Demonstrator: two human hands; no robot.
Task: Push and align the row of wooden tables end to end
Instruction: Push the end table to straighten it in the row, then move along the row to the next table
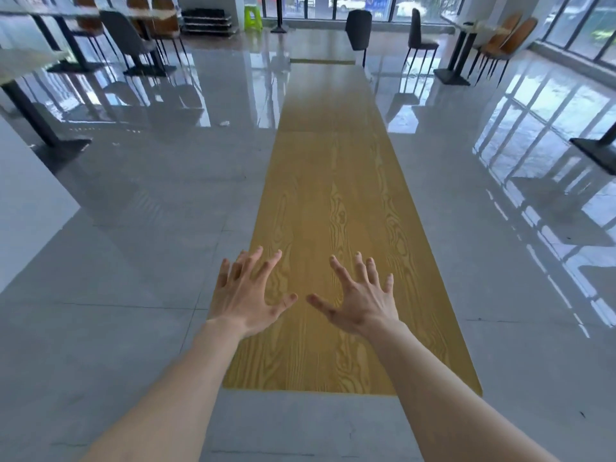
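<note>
A row of yellow wooden tables runs straight away from me down the middle of the room. The nearest table (333, 201) fills the centre, its near end just in front of me. A seam separates it from the second table (328, 98), and a third table (321, 61) lies beyond that. My left hand (248, 295) hovers over the near table's left side, fingers spread and empty. My right hand (358, 298) is beside it over the table's middle, also spread and empty. Whether the palms touch the wood I cannot tell.
Glossy grey floor tiles (133, 261) lie on both sides of the row. Dark chairs (358, 28) stand at the far end. More tables with black bases and chairs stand at the left (50, 105) and right (466, 45). Windows line the right wall.
</note>
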